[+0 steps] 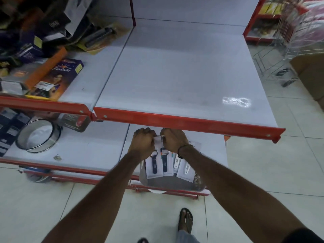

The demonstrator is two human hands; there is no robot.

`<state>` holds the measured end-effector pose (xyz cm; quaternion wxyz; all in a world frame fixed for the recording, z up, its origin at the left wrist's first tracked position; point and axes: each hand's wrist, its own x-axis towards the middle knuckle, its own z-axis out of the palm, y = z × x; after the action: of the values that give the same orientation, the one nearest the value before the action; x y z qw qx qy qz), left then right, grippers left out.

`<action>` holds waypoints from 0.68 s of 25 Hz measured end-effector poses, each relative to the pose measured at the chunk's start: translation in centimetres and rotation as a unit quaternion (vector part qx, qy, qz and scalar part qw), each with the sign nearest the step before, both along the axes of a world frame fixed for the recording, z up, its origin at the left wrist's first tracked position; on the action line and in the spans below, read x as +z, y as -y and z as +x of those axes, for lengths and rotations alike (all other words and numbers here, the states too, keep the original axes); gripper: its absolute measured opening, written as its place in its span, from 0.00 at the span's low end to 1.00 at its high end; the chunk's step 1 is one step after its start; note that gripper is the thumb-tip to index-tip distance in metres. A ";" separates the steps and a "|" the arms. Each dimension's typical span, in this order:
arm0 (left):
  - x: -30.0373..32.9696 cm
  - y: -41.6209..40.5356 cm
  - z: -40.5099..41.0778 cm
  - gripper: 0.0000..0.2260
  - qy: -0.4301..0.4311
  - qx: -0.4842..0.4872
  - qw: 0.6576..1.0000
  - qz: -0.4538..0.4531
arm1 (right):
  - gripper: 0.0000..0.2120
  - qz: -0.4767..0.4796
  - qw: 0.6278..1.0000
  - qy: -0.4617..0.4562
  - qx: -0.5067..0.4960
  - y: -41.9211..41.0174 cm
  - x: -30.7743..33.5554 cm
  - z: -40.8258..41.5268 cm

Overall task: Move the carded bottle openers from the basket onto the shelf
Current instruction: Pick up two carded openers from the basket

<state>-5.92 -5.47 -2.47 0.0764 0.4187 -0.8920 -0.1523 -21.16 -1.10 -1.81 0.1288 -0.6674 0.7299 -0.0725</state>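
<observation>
both hands pinching carded bottle openers at the lower shelf

head view, looking down past the arms. the left hand [143, 142] and right hand [173, 142] sit side by side, just under the red front lip of the upper shelf [175, 71]. both are curled, fingers closed on the top edges of white cards; the two hands nearly touch at a small white card corner between them.

the carded bottle openers [160, 163] hang down from that grip: two cards with dark blue openers, side by side, card tops hidden by the fingers. just right of them lie two more cards with white openers [182, 170], overlapping, tilted slightly. cannot tell whether the right hand holds these too.

all four cards are over a grey container, likely the basket [175, 185], which rests at the front of the lower shelf [87, 149]. its rim is blurred; shape unclear.

a dark band circles the right wrist.

upper shelf surface is white, with a bright light patch near its right front. to the left, on the adjoining section, boxed goods lie piled, including a purple box [59, 78]. on the lower shelf at left stands a round metal sieve [39, 135]. a wire trolley [284, 50] stands on the tiled floor at right. one sandalled foot [185, 220] shows below.
</observation>
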 end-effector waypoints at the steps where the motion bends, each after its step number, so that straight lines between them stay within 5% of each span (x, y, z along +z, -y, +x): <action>1: 0.9 -0.5 0.3 0.08 -0.020 -0.007 1.000 0.017 | 0.10 0.000 1.000 0.028 -0.006 -0.6 0.5 0.0; 8: 7.1 -5.2 4.0 0.16 0.029 -0.105 0.993 -0.035 | 0.11 -0.025 0.999 0.039 -0.010 -7.1 5.1 2.2; 17: 20.3 -7.7 7.2 0.18 -0.098 -0.138 0.968 -0.187 | 0.11 -0.234 0.972 -0.009 -0.002 -12.4 17.4 4.5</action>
<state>1.33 2.23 17.80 0.2182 0.2530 -0.9420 -0.0322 -16.67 11.33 15.60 -0.0378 -0.6785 0.6948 -0.2356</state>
